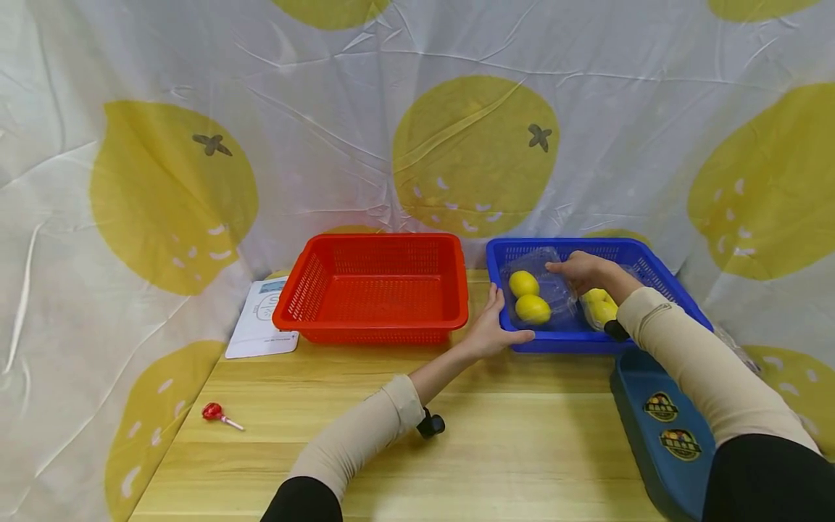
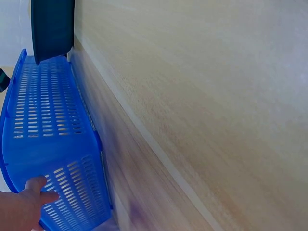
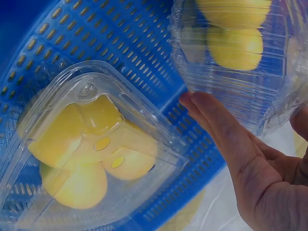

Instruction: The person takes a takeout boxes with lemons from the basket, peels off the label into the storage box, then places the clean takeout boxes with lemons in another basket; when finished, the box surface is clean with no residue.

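Note:
A blue basket stands at the back right of the table. My left hand rests against its near left corner, fingers straight and thumb spread along the front side. Inside the basket, my right hand holds a clear plastic clamshell between fingers and thumb. Yellow lemons show through its ridged plastic; the right wrist view shows the box tilted. Beside it in the basket lies another clear clamshell with several yellow fruits inside, partly hidden by my right forearm in the head view.
A red basket stands left of the blue one, over part of a white printed sheet. A red lollipop lies at the left. A dark teal tray with round stickers sits under my right arm. Lemon-print cloth hangs behind.

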Tool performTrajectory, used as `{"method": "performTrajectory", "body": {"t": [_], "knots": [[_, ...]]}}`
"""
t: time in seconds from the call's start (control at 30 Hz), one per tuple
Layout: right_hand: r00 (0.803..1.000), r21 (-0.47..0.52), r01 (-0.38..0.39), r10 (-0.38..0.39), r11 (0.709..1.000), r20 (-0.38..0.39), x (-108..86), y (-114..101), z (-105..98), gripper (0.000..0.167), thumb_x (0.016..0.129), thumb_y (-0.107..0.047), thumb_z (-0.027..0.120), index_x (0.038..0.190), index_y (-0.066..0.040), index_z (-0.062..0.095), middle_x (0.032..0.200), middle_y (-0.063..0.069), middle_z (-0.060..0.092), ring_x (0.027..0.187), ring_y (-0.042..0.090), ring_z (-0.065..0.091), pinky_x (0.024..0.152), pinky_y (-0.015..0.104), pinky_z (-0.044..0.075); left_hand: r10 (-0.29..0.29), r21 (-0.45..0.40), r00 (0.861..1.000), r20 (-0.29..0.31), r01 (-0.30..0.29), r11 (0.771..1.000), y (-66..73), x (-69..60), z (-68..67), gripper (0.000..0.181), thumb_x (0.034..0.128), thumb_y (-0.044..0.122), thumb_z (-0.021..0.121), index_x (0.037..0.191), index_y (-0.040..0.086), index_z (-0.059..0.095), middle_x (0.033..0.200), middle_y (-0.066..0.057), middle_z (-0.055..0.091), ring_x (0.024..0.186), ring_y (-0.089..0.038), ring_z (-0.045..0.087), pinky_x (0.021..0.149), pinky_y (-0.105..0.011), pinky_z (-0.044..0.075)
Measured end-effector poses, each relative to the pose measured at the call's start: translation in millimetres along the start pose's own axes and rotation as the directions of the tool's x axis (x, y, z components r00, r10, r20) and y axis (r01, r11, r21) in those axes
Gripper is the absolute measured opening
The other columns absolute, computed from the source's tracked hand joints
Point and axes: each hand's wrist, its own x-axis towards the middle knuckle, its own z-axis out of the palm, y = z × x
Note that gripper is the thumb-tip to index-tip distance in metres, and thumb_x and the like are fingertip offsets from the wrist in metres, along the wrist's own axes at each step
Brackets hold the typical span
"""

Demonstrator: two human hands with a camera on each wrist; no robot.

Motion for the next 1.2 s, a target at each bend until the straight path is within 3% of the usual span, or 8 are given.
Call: {"method": "performTrajectory", "body": {"t": [0.4,0.47,0.63,0.77,0.83,1.07,1.1,1.2], "knots": [[1.000,-0.027,-0.005,0.005,1.000,-0.001,-1.8,3.2,-0.8,0.061,0.102,-0.044,0.044,0.121,0.015,0.046,0.082,0.007,0.051,0.108,0.037,0.061,0.104,0.055,0.044,-0.002,-0.006,1.000,0.006,0.002,1.000,-1.6,1.7,-0.7,0.107,0.0821,0.039,0.076,0.156,0.006,0.006,0.166,-0.001,-0.009,0.153,-0.026,0.008,0.121,-0.050,0.020],[1.000,-0.035,-0.011,0.010,0.999,-0.016,-0.8,4.3,-1.5,0.053,0.102,-0.042,0.046,0.104,0.010,0.054,0.071,0.003,0.046,0.086,0.029,0.064,0.098,0.048,0.051,-0.001,-0.004,1.000,0.008,0.001,1.000,-1.4,2.2,-1.2,0.108,0.0819,0.040,0.076,0.156,0.006,0.006,0.166,-0.001,-0.009,0.153,-0.025,0.007,0.122,-0.050,0.019],[0.998,-0.039,-0.032,0.030,0.999,-0.050,1.6,8.4,-2.7,0.046,0.101,-0.036,0.051,0.095,0.009,0.051,0.068,0.005,0.043,0.059,0.012,0.047,0.076,0.032,0.055,-0.004,0.005,1.000,0.003,0.004,1.000,-1.2,3.0,-1.4,0.107,0.0817,0.039,0.076,0.156,0.006,0.007,0.166,-0.001,-0.009,0.153,-0.025,0.007,0.122,-0.049,0.018],[0.998,-0.042,-0.050,0.048,0.998,-0.036,0.1,9.1,-3.8,0.065,0.101,-0.037,0.051,0.129,0.020,0.039,0.105,0.030,0.057,0.085,0.028,0.066,0.088,0.040,0.057,-0.005,0.011,1.000,-0.001,0.005,1.000,-1.4,3.6,-0.8,0.106,0.0822,0.038,0.076,0.156,0.006,0.007,0.166,-0.001,-0.008,0.153,-0.025,0.008,0.122,-0.049,0.017],[0.998,-0.040,-0.054,0.053,0.998,-0.014,-1.7,8.7,-4.6,0.080,0.101,-0.038,0.049,0.142,0.023,0.017,0.134,0.041,0.041,0.110,0.039,0.062,0.093,0.045,0.055,-0.001,0.013,1.000,-0.001,0.001,1.000,-1.3,3.9,-0.9,0.106,0.0824,0.037,0.076,0.156,0.006,0.007,0.166,-0.001,-0.008,0.153,-0.025,0.007,0.122,-0.049,0.017],[0.996,-0.033,-0.053,0.055,0.998,0.064,-0.9,11.1,-7.8,0.087,0.102,-0.042,0.044,0.145,0.022,0.005,0.138,0.047,0.034,0.125,0.050,0.050,0.102,0.049,0.048,-0.002,0.004,1.000,0.007,0.002,1.000,-0.9,3.8,-1.4,0.106,0.0821,0.039,0.076,0.156,0.007,0.007,0.166,0.000,-0.009,0.153,-0.024,0.007,0.122,-0.050,0.017],[0.996,-0.038,-0.049,0.052,0.998,0.077,-1.1,11.6,-8.4,0.089,0.102,-0.043,0.043,0.146,0.022,0.000,0.147,0.046,0.022,0.133,0.052,0.039,0.104,0.051,0.045,-0.001,0.002,1.000,0.008,0.001,1.000,-0.9,3.6,-1.4,0.106,0.0822,0.038,0.076,0.156,0.007,0.007,0.166,0.000,-0.009,0.153,-0.024,0.007,0.122,-0.050,0.017],[0.995,-0.019,-0.041,0.043,0.999,0.093,-0.4,14.3,-8.8,0.094,0.101,-0.047,0.045,0.147,0.019,-0.003,0.150,0.044,0.016,0.137,0.052,0.032,0.108,0.052,0.040,0.004,0.002,1.000,0.005,-0.004,1.000,-1.1,3.0,-1.2,0.106,0.0826,0.037,0.076,0.156,0.006,0.006,0.166,-0.001,-0.009,0.153,-0.024,0.006,0.122,-0.049,0.017]]}}
